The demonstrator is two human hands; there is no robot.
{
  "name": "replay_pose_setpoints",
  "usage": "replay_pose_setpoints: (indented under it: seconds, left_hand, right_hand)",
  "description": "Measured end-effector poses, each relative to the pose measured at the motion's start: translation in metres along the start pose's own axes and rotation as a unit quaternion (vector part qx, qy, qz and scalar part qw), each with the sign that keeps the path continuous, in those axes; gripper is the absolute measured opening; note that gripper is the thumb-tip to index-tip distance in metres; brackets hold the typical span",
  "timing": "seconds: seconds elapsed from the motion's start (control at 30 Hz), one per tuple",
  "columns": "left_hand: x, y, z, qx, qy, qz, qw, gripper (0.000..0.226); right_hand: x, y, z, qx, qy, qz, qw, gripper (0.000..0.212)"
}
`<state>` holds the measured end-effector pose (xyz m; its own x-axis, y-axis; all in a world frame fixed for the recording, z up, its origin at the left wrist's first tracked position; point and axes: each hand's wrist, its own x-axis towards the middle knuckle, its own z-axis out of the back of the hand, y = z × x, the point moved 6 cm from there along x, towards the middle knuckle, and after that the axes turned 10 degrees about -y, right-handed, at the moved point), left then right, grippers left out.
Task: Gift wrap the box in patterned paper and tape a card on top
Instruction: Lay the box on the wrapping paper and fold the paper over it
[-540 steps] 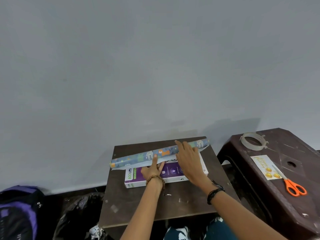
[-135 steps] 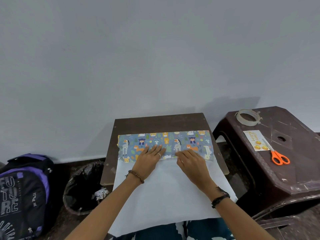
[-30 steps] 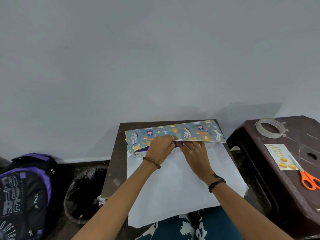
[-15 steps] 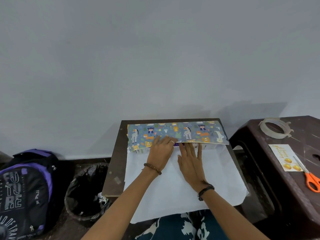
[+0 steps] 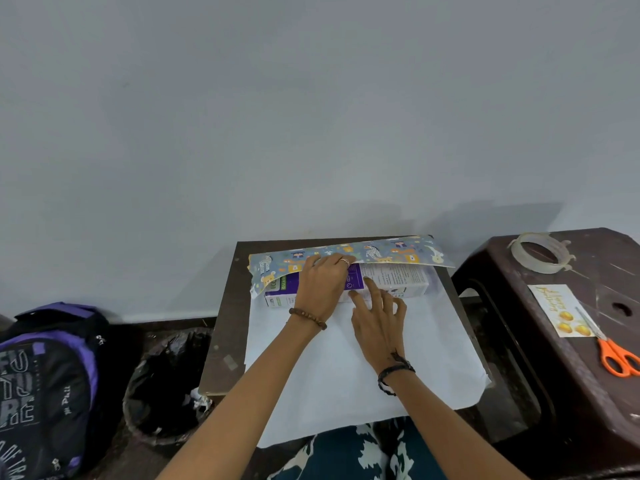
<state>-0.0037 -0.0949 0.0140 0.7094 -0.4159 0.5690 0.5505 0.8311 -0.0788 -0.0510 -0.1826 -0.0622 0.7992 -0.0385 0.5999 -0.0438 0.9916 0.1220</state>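
Observation:
The purple and white box [image 5: 391, 280] lies across the far part of the small dark table [image 5: 225, 306], on the white underside of the wrapping paper [image 5: 346, 368]. The paper's far flap [image 5: 398, 252], blue with animal prints, stands lifted over the box's back edge. My left hand [image 5: 322, 285] rests on the box top, its curled fingers gripping the flap's edge; the fingertips are hidden. Spread on the paper, my right hand [image 5: 377, 317] touches the box's front with its index finger. The yellow card [image 5: 561, 310] lies on the dark stool [image 5: 519, 341] at the right.
On the stool there are also orange scissors [image 5: 616, 356] and a tape roll [image 5: 538, 252]. A black bin [image 5: 166, 382] and a purple backpack [image 5: 45, 375] stand on the floor at the left. The wall rises just behind the table. The paper overhangs onto my lap.
The patterned flap, which lay over the box half a second ago, has lifted back, and the box's purple top shows. My right index finger has moved onto the box's front.

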Motion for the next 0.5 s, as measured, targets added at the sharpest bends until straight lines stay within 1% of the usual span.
replay_pose_setpoints:
  seconds: [0.13, 0.23, 0.3, 0.4, 0.5]
  left_hand:
    - [0.002, 0.002, 0.006, -0.007, -0.042, 0.006, 0.999, 0.062]
    - [0.004, 0.002, 0.014, -0.023, -0.081, 0.0, 0.996, 0.056]
    - [0.005, 0.0, 0.018, -0.035, -0.092, -0.001, 0.995, 0.055]
    - [0.003, 0.0, 0.019, -0.05, -0.08, 0.012, 0.995, 0.05]
    - [-0.002, 0.002, 0.013, -0.071, -0.035, 0.03, 0.996, 0.044]
  right_hand:
    - [0.0, 0.001, -0.003, -0.001, 0.025, 0.004, 1.0, 0.073]
    - [0.0, 0.0, -0.003, -0.002, 0.026, 0.004, 1.0, 0.074]
    - [0.0, 0.001, -0.003, -0.003, 0.027, 0.005, 1.0, 0.076]
    - [0.0, 0.001, -0.003, 0.0, 0.027, 0.004, 1.0, 0.077]
    - [0.0, 0.001, -0.002, 0.001, 0.017, 0.001, 1.0, 0.075]
